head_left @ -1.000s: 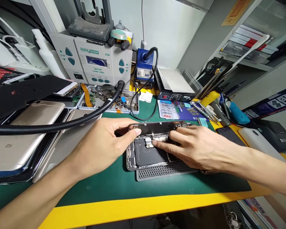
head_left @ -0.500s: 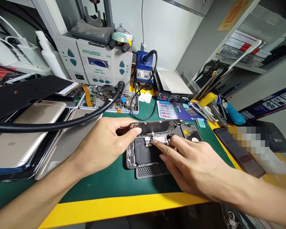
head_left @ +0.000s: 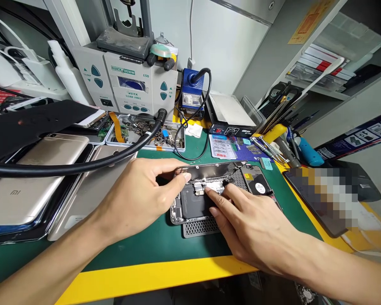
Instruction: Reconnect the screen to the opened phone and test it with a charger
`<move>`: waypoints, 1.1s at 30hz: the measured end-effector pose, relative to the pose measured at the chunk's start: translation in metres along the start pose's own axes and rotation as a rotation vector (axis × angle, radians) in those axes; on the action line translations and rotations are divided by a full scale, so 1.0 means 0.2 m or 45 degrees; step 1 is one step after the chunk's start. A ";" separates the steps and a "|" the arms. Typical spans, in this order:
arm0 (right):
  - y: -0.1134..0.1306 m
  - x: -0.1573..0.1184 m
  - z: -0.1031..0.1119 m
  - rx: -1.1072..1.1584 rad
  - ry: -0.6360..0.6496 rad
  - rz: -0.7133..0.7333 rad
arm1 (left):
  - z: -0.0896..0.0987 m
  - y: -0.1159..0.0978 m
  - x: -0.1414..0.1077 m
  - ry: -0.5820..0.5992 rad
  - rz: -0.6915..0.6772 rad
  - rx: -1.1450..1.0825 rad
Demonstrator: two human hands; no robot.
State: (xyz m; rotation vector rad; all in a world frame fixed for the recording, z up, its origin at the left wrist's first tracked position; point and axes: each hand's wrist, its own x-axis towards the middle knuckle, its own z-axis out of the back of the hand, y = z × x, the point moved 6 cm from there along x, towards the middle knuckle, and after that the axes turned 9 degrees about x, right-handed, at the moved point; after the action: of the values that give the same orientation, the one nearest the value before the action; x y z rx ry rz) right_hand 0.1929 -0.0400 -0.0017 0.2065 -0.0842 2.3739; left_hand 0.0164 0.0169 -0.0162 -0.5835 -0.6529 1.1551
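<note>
An opened phone body point(head_left: 193, 206) lies on a grey perforated plate point(head_left: 200, 229) over the green mat, its dark battery and metal parts showing. My left hand point(head_left: 146, 188) pinches the left end of a dark screen panel point(head_left: 209, 170), which stands tilted along the far edge of the phone. My right hand point(head_left: 250, 216) rests over the phone's right part, index fingertip on the small metal parts near the middle; its other fingers are bent, and nothing is visibly held in it. A second dark phone part point(head_left: 257, 180) lies just right of the plate.
Stacked phones point(head_left: 34, 182) lie at the left, with a thick black hose point(head_left: 114, 161) across them. Behind are a parts tray point(head_left: 139, 147), a hot-air station point(head_left: 127, 84) and a black-and-white device point(head_left: 230, 118). Screwdrivers point(head_left: 269, 148) and a dark phone point(head_left: 320, 207) sit at the right.
Both hands keep nearly the same pose. The right hand and the view have shifted slightly, and more of the second phone part shows at the right.
</note>
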 end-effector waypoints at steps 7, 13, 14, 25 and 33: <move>0.02 0.01 -0.01 0.035 -0.012 0.010 | -0.01 0.00 0.01 0.017 0.007 -0.024; 0.00 0.01 -0.01 0.018 -0.024 -0.008 | 0.00 0.01 0.00 -0.006 0.020 0.013; -0.01 0.00 -0.01 0.009 -0.021 -0.020 | 0.00 0.01 0.00 -0.006 0.023 0.012; -0.01 0.03 -0.01 0.076 0.023 -0.030 | -0.01 0.01 0.00 0.012 0.017 0.010; -0.01 0.01 -0.05 0.104 0.062 0.025 | -0.01 0.01 0.00 -0.022 -0.005 0.052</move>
State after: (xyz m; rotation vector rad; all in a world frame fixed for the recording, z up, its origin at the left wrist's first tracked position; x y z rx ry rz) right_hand 0.1913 -0.0370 -0.0108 0.1874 0.0343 2.4023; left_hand 0.0167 0.0177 -0.0176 -0.5378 -0.6435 1.1682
